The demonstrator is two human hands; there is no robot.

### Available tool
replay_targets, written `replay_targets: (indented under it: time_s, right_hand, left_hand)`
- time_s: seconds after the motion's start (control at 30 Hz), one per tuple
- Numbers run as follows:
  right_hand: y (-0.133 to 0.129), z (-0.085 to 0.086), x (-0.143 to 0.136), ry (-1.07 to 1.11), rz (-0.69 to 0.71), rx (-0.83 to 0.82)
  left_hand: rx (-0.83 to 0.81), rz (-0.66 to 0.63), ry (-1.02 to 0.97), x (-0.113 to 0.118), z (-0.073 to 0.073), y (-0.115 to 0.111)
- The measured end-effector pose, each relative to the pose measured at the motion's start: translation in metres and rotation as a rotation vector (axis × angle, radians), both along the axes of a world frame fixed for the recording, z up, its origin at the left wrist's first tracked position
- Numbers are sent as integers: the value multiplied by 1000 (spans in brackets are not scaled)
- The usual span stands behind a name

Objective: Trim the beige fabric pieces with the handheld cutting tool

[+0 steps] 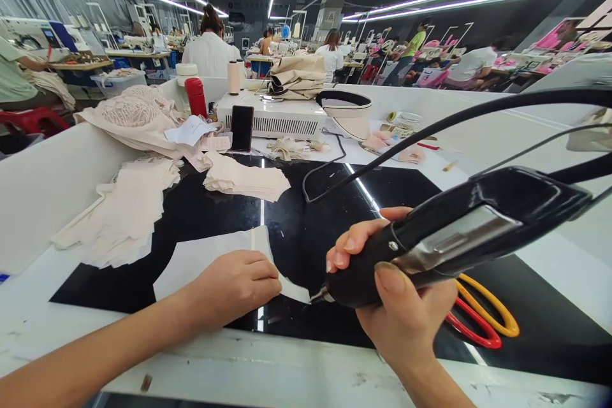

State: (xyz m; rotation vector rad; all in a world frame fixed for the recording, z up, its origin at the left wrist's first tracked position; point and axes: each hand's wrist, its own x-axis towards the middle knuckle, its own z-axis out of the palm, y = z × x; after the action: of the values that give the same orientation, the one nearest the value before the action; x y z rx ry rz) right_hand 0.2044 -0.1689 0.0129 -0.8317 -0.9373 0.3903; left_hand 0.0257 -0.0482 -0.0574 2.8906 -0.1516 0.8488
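Note:
My right hand is wrapped around a black corded handheld tool with a silver lever along its side. The tool slants down to the left, and its thin metal tip is at the right corner of a white fabric piece. Curled over that fabric, my left hand presses its right part flat with the fingers together; the fingertips are partly hidden. The fabric lies on a glossy black board. Beside my right hand, partly covered by it, are scissors with red and yellow handles.
Fanned fabric pieces lie to the left, with another stack farther back. Behind stand a phone, a white vented box and a red bottle. The tool's black cable arches across the right. People sit at sewing machines beyond.

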Motion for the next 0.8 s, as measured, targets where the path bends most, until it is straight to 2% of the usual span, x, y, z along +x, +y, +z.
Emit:
replay_targets:
  time_s: [0.27,0.5,0.8]
  right_hand:
    - [-1,4,2,-12,-14,5]
    - [12,13,-2,56,-41,42]
    - [18,14,-9,52,-4,39]
  left_hand:
    - [-24,3,-12,-3,2,-1]
    - [-24,11,-34,0,-3,-4]
    - [-3,40,27,3,6,-21]
